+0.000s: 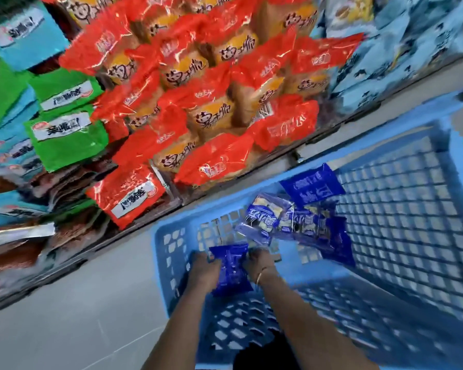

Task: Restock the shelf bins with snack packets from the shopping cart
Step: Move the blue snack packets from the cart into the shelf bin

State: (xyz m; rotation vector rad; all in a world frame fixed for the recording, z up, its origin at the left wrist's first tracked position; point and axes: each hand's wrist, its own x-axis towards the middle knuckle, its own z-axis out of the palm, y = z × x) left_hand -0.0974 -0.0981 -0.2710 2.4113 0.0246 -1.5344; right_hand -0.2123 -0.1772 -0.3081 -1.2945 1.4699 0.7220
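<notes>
A dark blue snack packet (231, 271) is held between both hands inside the light blue plastic cart basket (401, 198). My left hand (205, 269) grips its left edge and my right hand (258, 263), with a thin bangle at the wrist, grips its right edge. Several more dark blue packets (294, 222) lie in the basket just beyond my hands, one (312, 184) leaning on the far wall. The shelf bins above hold a heap of red and orange packets (198, 84).
Green packets (67, 140), teal packets (28, 36) and brown packets (16, 252) fill the left bins. Pale blue bags (401, 62) fill the right bin. A grey floor (72, 321) lies left of the basket. The frame is motion blurred.
</notes>
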